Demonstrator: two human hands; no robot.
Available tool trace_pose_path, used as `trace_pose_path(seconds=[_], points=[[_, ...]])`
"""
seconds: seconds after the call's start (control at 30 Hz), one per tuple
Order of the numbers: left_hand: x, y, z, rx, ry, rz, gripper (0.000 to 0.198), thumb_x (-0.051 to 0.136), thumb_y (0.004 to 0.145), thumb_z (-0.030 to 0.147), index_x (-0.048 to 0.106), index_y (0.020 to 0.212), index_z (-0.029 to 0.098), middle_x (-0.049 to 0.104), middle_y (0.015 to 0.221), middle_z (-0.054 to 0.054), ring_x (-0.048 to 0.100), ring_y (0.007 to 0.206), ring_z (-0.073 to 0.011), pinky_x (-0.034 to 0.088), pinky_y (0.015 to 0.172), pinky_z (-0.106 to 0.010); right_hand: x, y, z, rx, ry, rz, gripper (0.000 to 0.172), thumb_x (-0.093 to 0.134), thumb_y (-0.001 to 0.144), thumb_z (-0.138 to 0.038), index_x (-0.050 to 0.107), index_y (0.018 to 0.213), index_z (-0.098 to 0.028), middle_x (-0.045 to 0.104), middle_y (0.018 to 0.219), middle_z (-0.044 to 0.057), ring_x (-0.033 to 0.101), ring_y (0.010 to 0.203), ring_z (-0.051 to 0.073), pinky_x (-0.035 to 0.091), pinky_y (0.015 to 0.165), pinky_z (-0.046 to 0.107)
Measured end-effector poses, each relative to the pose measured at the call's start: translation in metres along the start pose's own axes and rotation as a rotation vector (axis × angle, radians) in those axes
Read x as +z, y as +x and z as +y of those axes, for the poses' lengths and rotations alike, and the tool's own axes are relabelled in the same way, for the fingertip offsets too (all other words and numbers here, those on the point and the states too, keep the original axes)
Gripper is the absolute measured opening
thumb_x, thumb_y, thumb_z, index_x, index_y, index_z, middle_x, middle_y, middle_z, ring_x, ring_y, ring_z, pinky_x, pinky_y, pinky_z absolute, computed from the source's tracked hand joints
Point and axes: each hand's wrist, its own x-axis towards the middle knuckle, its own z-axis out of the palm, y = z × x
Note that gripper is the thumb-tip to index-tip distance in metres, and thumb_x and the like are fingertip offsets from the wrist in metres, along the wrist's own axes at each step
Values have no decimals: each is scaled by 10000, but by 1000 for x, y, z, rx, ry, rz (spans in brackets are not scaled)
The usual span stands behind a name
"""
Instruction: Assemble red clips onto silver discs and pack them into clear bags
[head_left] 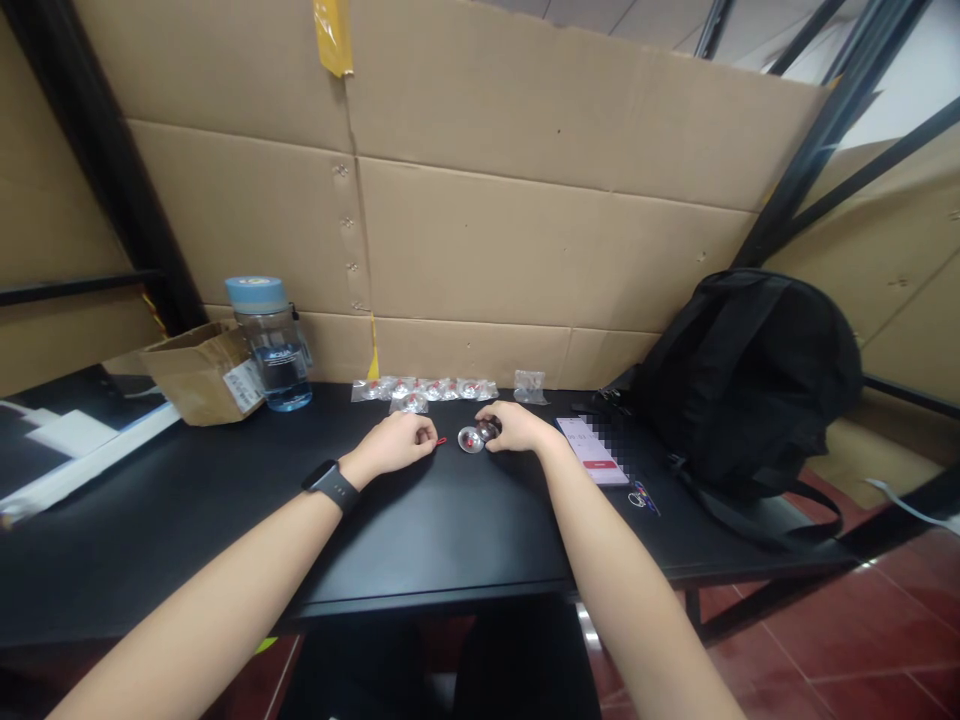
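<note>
Tall matte tan cardboard panel (480,240), creased, at the back. Smooth flat black worktop (450,535), before it. Bulging black fabric backpack (742,385), right end. Clear hard bottle with a blue lid (274,345), upright, left. Left hand (395,441) and right hand (514,428), low over the worktop, well apart from the bottle. Flat, thin, pale-screened phone (592,455), right of the right hand. Crinkled clear packets with red contents (435,389), in a row beyond the hands. Shiny silvery disc with a red centre (469,441), between the hands. Dark glossy rounded piece (489,430), beside the disc, within the right hand's curled fingers. Slim red piece (442,441), pinched by the left hand's fingertips. Step, as judged: loose pieces under two-handed handling; next move calls for light, steady fingertips.
</note>
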Motion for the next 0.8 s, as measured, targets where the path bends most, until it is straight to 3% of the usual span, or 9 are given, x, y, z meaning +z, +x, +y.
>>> trace_pose_path(seconds=[0.07, 0.17, 0.37, 0.57, 0.7, 0.8], points=[[0, 0, 0, 7, -8, 0, 162, 612, 837, 284, 761, 841, 221, 765, 795, -30, 687, 700, -177, 484, 686, -252, 1, 0, -5, -55, -1, -13, 659, 830, 624, -247, 700, 1269, -270, 727, 1246, 46, 678, 1113, 257, 490, 961, 318], [1, 0, -1, 15, -22, -1, 175, 606, 844, 295, 765, 847, 221, 763, 792, -32, 679, 691, -177, 484, 683, -251, 4, 0, -13, -93, -6, -46, 611, 847, 665, -339, 705, 1259, -337, 707, 1302, 14, 638, 1209, 285, 435, 1054, 384], [1, -1, 0, -3, -7, -11, 177, 597, 855, 290, 765, 863, 235, 761, 805, -23, 678, 701, -177, 482, 690, -253, 10, 3, -23, -56, 29, -17, 381, 817, 743, -350, 758, 1117, -311, 775, 1086, 10, 695, 1051, 253, 442, 992, 405], [-1, 0, 2, 23, -29, -1, 166, 605, 874, 293, 752, 897, 218, 754, 825, -29, 677, 718, -181, 486, 692, -264, 15, 6, -31, -157, 452, 158, 464, 850, 707, -463, 752, 1091, -222, 760, 957, 40, 698, 899, 205, 532, 848, 334], [1, 2, 8, 138, -100, 102, 242, 626, 906, 340, 738, 1068, 198, 752, 992, -70, 677, 862, -205, 505, 806, -301, 20, 10, -47, -74, 810, 347, 497, 856, 678, -527, 705, 1014, -194, 751, 931, 59, 697, 819, 202, 559, 714, 315], [0, 3, 16, 132, -214, 189, 268, 624, 930, 383, 730, 1074, 184, 741, 1038, -80, 662, 884, -204, 508, 834, -317, 21, 11, -57, -17, 986, 400, 429, 837, 703, -532, 664, 916, -201, 748, 895, 48, 697, 802, 185, 551, 677, 283]])
